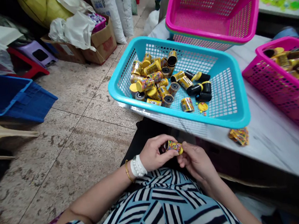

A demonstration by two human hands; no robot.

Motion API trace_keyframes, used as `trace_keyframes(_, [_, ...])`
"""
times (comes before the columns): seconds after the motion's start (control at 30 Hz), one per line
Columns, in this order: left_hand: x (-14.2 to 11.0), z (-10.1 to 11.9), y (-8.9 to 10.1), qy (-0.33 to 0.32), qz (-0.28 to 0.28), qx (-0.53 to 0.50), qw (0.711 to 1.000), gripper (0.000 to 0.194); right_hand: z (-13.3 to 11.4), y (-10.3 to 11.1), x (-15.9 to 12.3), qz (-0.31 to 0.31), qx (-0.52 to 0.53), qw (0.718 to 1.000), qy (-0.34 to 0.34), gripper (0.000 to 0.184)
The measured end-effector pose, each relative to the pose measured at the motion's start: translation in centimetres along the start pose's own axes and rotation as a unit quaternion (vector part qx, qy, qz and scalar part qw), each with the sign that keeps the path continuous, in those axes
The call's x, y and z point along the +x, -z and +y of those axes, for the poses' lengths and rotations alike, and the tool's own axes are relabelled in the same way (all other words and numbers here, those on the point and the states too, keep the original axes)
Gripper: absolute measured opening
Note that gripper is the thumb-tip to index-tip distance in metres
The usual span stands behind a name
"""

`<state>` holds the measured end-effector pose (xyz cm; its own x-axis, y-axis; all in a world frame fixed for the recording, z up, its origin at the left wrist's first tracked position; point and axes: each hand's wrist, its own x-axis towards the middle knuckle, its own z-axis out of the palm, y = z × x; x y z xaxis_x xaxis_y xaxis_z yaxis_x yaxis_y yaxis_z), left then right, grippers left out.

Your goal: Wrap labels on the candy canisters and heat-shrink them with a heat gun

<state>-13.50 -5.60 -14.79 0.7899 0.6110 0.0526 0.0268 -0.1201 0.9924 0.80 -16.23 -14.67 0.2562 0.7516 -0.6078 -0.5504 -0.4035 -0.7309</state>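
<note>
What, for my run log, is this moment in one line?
left hand: holds can | right hand: at yellow cap | teal basket: on table, cans inside

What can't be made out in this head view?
- Print on the canister: too small, partly covered by the left hand's fingers.
- Whether the right hand pinches or only touches its yellow cap: too small.
- Canister count in the turquoise basket: upper ones hide lower ones.
- Rest of the pink basket at right: cut off by the right edge.
</note>
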Motion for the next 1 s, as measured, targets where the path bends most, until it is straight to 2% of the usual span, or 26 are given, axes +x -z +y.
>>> trace_keyframes(0.07, [0.1,-0.4,0.0,0.062,0.002,-0.065,0.996,0.028,0.1,0.2,0.1,-0.003,-0.058,0.998,0.012,0.049])
trace_keyframes(0.17, [0.2,-0.7,-0.1,0.146,0.037,-0.155,0.976,0.037,0.4,0.6,-0.3,0.035,-0.159,0.976,0.143,0.036])
trace_keyframes(0.23, [0.0,-0.6,-0.3,0.17,0.039,-0.188,0.967,0.04,0.7,0.8,-0.8,0.051,-0.208,0.947,0.239,0.039])
trace_keyframes(0.3, [-0.3,-0.3,-0.6,0.169,0.021,-0.207,0.964,0.039,0.8,0.8,-1.2,0.054,-0.241,0.925,0.29,0.042])
trace_keyframes(0.33, [-0.4,0.0,-0.8,0.156,0.012,-0.205,0.966,0.038,0.7,0.8,-1.5,0.058,-0.246,0.922,0.295,0.038])
trace_keyframes(0.4, [-0.5,0.7,-0.9,0.103,0.012,-0.162,0.981,0.033,0.2,0.5,-1.9,0.069,-0.22,0.936,0.267,0.029])
trace_keyframes(0.47, [-0.3,1.4,-0.6,0.023,0.017,-0.09,0.996,0.029,-0.5,0.4,-2.2,0.063,-0.164,0.962,0.207,0.023])
trace_keyframes(0.57, [0.4,2.0,0.1,-0.081,-0.001,0.001,0.997,0.027,-1.5,0.3,-2.2,0.03,-0.099,0.987,0.125,0.022])
trace_keyframes(0.63, [0.8,2.0,0.5,-0.118,-0.02,0.039,0.992,0.025,-1.7,0.3,-2.0,0.004,-0.08,0.992,0.095,0.024])
trace_keyframes(0.7, [0.9,1.8,0.8,-0.116,-0.027,0.056,0.991,0.028,-1.6,0.3,-1.8,-0.017,-0.069,0.994,0.081,0.027])
trace_keyframes(0.8, [0.6,2.0,1.0,-0.06,-0.004,0.027,0.998,0.04,-1.4,0.2,-1.8,-0.023,-0.067,0.994,0.083,0.032])
trace_keyframes(0.87, [0.6,3.2,1.0,-0.048,0.015,0.02,0.999,0.036,-2.2,0.1,-2.4,-0.033,-0.078,0.992,0.097,0.036])
trace_keyframes(0.93, [1.2,5.6,1.2,-0.088,0.01,0.035,0.995,0.028,-4.3,-0.1,-3.4,-0.055,-0.094,0.986,0.125,0.035])
trace_keyframes(1.0, [2.7,8.9,1.7,-0.144,-0.018,0.041,0.989,0.026,-7.6,-0.6,-4.6,-0.066,-0.118,0.975,0.177,0.028])
